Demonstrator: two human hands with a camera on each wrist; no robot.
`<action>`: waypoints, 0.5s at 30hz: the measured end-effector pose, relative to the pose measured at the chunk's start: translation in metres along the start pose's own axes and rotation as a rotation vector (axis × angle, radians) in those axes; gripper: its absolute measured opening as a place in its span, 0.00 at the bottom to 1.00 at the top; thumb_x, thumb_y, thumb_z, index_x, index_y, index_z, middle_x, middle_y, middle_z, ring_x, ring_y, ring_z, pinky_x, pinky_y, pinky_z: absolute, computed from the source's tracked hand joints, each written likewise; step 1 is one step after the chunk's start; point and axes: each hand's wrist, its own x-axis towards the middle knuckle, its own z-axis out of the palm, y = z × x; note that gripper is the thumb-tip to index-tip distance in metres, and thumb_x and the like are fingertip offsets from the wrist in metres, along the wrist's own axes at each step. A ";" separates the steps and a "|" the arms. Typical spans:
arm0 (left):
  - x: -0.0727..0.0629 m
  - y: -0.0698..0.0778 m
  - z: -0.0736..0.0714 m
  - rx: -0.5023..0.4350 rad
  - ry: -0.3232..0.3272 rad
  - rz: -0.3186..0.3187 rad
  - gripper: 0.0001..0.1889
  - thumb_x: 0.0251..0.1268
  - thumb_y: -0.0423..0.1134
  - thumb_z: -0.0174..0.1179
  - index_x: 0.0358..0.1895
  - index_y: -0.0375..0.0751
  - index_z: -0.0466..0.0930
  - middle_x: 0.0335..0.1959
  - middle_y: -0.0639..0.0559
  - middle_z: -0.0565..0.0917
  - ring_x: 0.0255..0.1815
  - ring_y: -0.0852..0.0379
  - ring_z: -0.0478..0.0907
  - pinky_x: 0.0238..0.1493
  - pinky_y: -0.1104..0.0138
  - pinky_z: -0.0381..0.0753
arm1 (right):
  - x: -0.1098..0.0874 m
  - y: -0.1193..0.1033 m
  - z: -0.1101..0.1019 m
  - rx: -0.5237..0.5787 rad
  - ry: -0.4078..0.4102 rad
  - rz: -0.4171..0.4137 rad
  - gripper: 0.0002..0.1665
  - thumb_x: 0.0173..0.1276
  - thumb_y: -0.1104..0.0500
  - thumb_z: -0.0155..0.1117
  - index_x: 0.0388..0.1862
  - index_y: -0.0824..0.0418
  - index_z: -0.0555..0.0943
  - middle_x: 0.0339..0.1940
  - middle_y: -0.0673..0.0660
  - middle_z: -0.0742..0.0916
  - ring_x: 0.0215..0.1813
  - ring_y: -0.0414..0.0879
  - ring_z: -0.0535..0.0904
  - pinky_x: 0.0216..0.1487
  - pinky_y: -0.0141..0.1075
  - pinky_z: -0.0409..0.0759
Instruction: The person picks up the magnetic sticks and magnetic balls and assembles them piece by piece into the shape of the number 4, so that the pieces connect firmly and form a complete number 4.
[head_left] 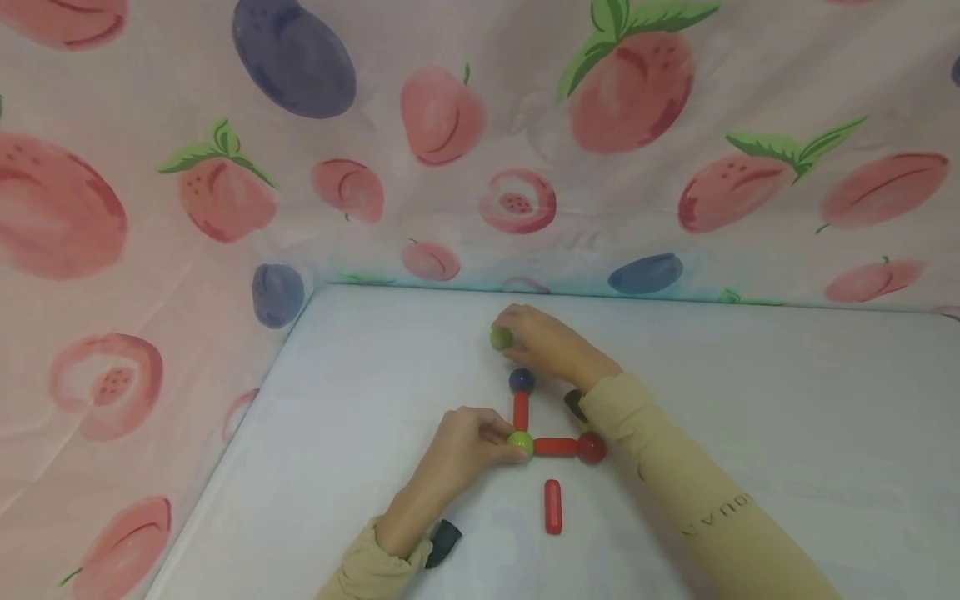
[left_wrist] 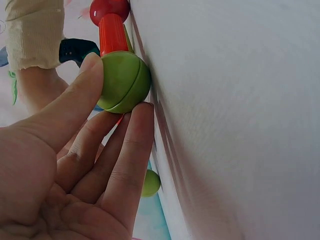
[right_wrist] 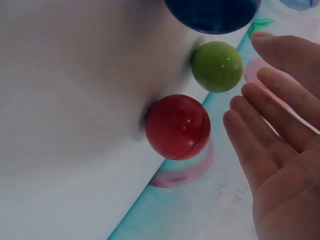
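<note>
My left hand pinches a green ball between thumb and fingertips, low over the table. Two red rods join this ball: one rod runs right to a red ball, the other rod runs back to a dark blue ball. Farther back, my right hand is beside a second green ball. In the right wrist view its fingers are extended, a little apart from that green ball and another red ball.
A loose red rod lies on the white table, in front of the joined pieces. Part of a yellowish rod shows by the red ball, mostly hidden by the right sleeve. A fruit-print cloth hangs behind and left.
</note>
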 end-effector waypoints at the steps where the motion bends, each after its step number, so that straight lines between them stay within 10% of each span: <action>1: 0.000 0.000 0.000 0.000 -0.001 0.001 0.14 0.48 0.41 0.78 0.38 0.41 0.89 0.29 0.57 0.88 0.31 0.64 0.83 0.39 0.66 0.82 | 0.001 0.000 0.000 -0.004 -0.002 0.002 0.22 0.65 0.63 0.70 0.58 0.63 0.80 0.57 0.57 0.83 0.63 0.50 0.76 0.67 0.44 0.73; 15: -0.001 0.000 0.000 -0.004 0.001 0.015 0.13 0.49 0.40 0.77 0.38 0.41 0.88 0.28 0.57 0.88 0.31 0.65 0.83 0.38 0.67 0.82 | 0.010 0.006 0.010 -0.046 0.004 -0.001 0.19 0.66 0.62 0.69 0.56 0.62 0.82 0.52 0.55 0.85 0.57 0.48 0.79 0.64 0.41 0.76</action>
